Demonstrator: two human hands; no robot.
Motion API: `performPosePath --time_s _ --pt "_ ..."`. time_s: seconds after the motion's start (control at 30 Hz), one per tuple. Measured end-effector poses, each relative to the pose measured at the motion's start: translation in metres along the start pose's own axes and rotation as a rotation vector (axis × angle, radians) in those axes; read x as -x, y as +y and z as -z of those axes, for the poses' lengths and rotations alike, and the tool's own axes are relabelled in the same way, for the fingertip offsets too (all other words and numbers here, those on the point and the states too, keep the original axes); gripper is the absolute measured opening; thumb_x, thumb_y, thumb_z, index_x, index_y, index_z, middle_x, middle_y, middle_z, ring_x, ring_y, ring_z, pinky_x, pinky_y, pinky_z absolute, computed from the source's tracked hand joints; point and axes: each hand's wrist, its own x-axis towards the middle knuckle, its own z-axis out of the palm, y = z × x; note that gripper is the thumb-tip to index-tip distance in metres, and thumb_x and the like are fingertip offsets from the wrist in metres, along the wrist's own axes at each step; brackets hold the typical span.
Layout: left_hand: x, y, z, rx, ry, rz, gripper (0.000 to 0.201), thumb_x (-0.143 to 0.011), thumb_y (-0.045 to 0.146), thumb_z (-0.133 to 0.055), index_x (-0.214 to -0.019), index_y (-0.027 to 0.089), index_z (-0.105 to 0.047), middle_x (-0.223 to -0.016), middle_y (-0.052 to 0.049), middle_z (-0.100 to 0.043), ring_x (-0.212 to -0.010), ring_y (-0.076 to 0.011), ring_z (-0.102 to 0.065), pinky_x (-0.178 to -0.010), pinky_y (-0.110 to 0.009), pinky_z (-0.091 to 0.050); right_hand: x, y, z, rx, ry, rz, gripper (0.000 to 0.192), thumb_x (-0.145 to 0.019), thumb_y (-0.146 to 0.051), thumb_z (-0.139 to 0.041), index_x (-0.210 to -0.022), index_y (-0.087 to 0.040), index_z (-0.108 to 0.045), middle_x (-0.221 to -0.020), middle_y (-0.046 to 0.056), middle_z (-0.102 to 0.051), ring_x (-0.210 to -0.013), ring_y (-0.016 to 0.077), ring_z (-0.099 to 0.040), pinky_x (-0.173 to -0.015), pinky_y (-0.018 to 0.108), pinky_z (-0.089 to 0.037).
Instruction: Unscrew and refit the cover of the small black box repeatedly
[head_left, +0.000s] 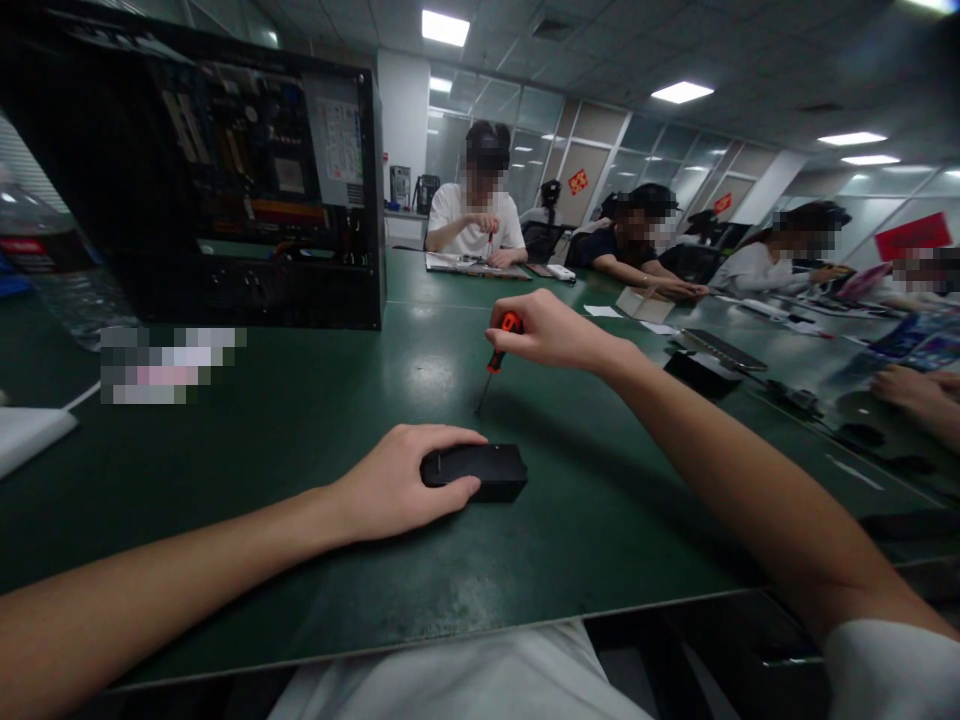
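My left hand grips a small black box-shaped device that lies flat on the dark green table, fingers wrapped over its left end. My right hand is closed around the handle of a small orange-and-black screwdriver. The screwdriver points down and left, and its thin tip hovers just above the table, a little beyond the black device.
An open black computer case stands at the back left with its circuit boards showing. A plastic water bottle is at the far left. Several people sit working along the far and right sides, with boxes, papers and devices before them.
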Motion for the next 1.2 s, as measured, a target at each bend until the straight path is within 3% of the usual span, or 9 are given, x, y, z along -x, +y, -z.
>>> performPosePath --time_s 0.1,0.23,0.37,0.47,0.63,0.87,1.03,1.1,1.2 --pt "-0.004 -0.003 0.001 0.067 0.03 0.037 0.042 -0.085 0.032 -0.07 -0.125 0.02 -0.07 -0.12 -0.008 -0.076 -0.105 -0.0255 -0.071 -0.093 -0.038 -0.055 0.0 0.0 -0.001 -0.041 0.02 0.001 0.026 -0.086 -0.037 -0.059 -0.076 -0.014 -0.065 -0.061 -0.002 -0.054 -0.056 0.0085 -0.042 -0.059 0.024 -0.031" --pt "-0.015 -0.012 0.013 0.294 0.275 0.07 0.039 -0.091 0.041 -0.065 -0.121 0.015 -0.068 -0.121 -0.012 -0.074 -0.105 -0.0259 -0.071 -0.09 -0.038 -0.058 -0.002 -0.018 0.006 -0.314 0.079 0.009 0.032 -0.088 -0.043 -0.06 -0.071 -0.016 -0.059 -0.057 -0.003 -0.052 -0.053 0.0079 -0.044 -0.053 0.023 -0.033" --pt "-0.022 -0.013 0.029 0.408 0.41 -0.009 0.043 -0.091 0.039 -0.068 -0.127 0.015 -0.064 -0.125 -0.013 -0.071 -0.103 -0.0252 -0.071 -0.092 -0.039 -0.058 -0.011 -0.049 0.011 -0.727 -0.186 0.05 0.045 -0.092 -0.058 -0.056 -0.072 -0.017 -0.056 -0.065 0.0 -0.062 -0.057 0.0093 -0.056 -0.053 0.021 -0.042" --pt "-0.019 -0.009 0.034 0.414 0.413 -0.062 0.041 -0.088 0.039 -0.073 -0.121 0.014 -0.067 -0.112 -0.01 -0.075 -0.098 -0.0237 -0.072 -0.092 -0.037 -0.059 -0.018 -0.068 0.009 -0.812 -0.408 0.137 0.051 -0.093 -0.061 -0.055 -0.074 -0.014 -0.061 -0.068 0.003 -0.065 -0.06 0.0087 -0.058 -0.053 0.019 -0.042" --pt "-0.015 -0.004 0.036 0.407 0.562 -0.068 0.042 -0.083 0.041 -0.079 -0.112 0.014 -0.066 -0.108 -0.009 -0.075 -0.1 -0.0237 -0.073 -0.094 -0.037 -0.059 -0.022 -0.078 0.009 -0.773 -0.377 0.111 0.051 -0.094 -0.059 -0.056 -0.078 -0.012 -0.069 -0.067 0.003 -0.067 -0.059 0.0082 -0.059 -0.05 0.017 -0.04" --pt "-0.009 -0.002 0.031 0.293 0.51 -0.122 0.043 -0.082 0.032 -0.078 -0.118 0.016 -0.061 -0.107 -0.006 -0.074 -0.1 -0.0216 -0.072 -0.096 -0.037 -0.058 -0.011 -0.077 0.02 -0.697 -0.356 0.118 0.05 -0.097 -0.056 -0.054 -0.079 -0.012 -0.072 -0.064 0.001 -0.065 -0.059 0.0074 -0.058 -0.052 0.017 -0.041" --pt "-0.007 -0.005 0.026 0.28 0.576 -0.126 0.021 -0.085 0.029 -0.075 -0.098 0.017 -0.062 -0.094 -0.003 -0.071 -0.088 -0.0186 -0.072 -0.087 -0.033 -0.059 -0.002 -0.08 0.035 -0.551 -0.302 0.16 0.039 -0.095 -0.048 -0.061 -0.084 -0.013 -0.071 -0.059 -0.003 -0.059 -0.055 0.0055 -0.053 -0.05 0.016 -0.037" --pt "-0.007 -0.007 0.025 0.269 0.491 -0.127 0.021 -0.087 0.03 -0.072 -0.101 0.017 -0.063 -0.099 -0.005 -0.072 -0.091 -0.0197 -0.072 -0.085 -0.033 -0.058 0.004 -0.083 0.047 -0.493 -0.257 0.154 0.035 -0.094 -0.046 -0.063 -0.083 -0.013 -0.069 -0.059 -0.003 -0.059 -0.054 0.0052 -0.052 -0.048 0.016 -0.036" --pt "-0.006 -0.011 0.021 0.165 0.21 -0.109 0.039 -0.085 0.033 -0.073 -0.12 0.018 -0.063 -0.114 -0.009 -0.072 -0.104 -0.0242 -0.07 -0.088 -0.035 -0.057 0.016 -0.09 0.067 -0.415 -0.213 0.125 0.028 -0.092 -0.041 -0.067 -0.083 -0.014 -0.065 -0.063 -0.003 -0.061 -0.053 0.0052 -0.053 -0.047 0.017 -0.038"
